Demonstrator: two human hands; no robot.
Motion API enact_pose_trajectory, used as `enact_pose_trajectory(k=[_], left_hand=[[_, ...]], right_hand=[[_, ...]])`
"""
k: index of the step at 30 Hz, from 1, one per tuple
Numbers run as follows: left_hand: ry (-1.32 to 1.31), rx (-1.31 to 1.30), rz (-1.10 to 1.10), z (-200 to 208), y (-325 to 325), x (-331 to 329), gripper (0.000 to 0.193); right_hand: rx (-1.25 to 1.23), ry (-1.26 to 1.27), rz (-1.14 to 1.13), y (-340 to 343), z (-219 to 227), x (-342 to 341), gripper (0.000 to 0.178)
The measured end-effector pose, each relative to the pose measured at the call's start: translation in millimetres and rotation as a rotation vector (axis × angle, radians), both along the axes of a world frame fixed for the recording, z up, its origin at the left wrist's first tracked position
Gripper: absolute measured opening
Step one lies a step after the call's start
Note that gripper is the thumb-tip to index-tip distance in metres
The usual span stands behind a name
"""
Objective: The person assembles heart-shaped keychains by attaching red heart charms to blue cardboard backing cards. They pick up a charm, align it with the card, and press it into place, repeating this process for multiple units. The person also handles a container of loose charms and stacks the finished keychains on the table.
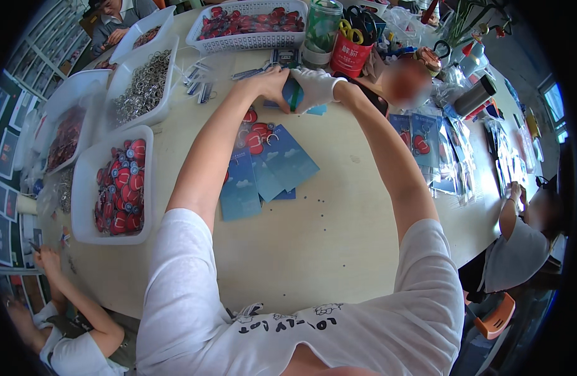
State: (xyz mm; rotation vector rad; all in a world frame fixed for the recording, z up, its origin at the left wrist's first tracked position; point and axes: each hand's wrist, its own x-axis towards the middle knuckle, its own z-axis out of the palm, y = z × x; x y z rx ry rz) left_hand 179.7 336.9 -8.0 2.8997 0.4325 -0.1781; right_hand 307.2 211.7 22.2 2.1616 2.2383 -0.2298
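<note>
Both my arms reach out to the far middle of the table. My left hand (272,85), bare, and my right hand (316,88), in a white glove, close on either side of a small stack of blue cards (293,95) with a green band around it. Just nearer to me, several blue cards (286,164) with a cloud print lie fanned out. Red keychains (257,139) with metal rings rest by the top of these cards. A few light blue pieces (316,109) lie under my right hand.
On the left stand white bins of red keychains (120,188) and metal rings (144,86). A white basket (251,42) and a red scissors holder (351,55) stand at the back. Bagged cards (448,147) lie at right. Other people sit around the table.
</note>
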Motion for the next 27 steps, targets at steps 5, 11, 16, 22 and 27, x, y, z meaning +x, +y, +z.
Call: enact_pose_trajectory(k=[5, 11, 16, 22, 27], left_hand=[[-0.037, 0.018, 0.068, -3.8, 2.2, -13.4, 0.11], [-0.301, 0.179, 0.215, 27.3, 9.6, -56.2, 0.097], [-0.789, -0.363, 0.375, 73.6, -21.8, -123.6, 0.088], [-0.939, -0.862, 0.378, 40.9, -124.8, -208.8, 0.076], [-0.899, -1.148, 0.349, 0.6, -175.1, -246.5, 0.071]], right_hand=[[0.29, -0.113, 0.079, -16.3, -12.2, 12.1, 0.093], [0.516, -0.036, 0.092, -39.4, 16.1, 51.3, 0.063], [0.664, 0.316, 0.024, -64.9, 69.9, 61.4, 0.03], [0.545, 1.398, -0.152, -85.7, 77.3, 90.5, 0.027], [0.323, 1.684, -0.026, -124.8, 82.4, 87.7, 0.034]])
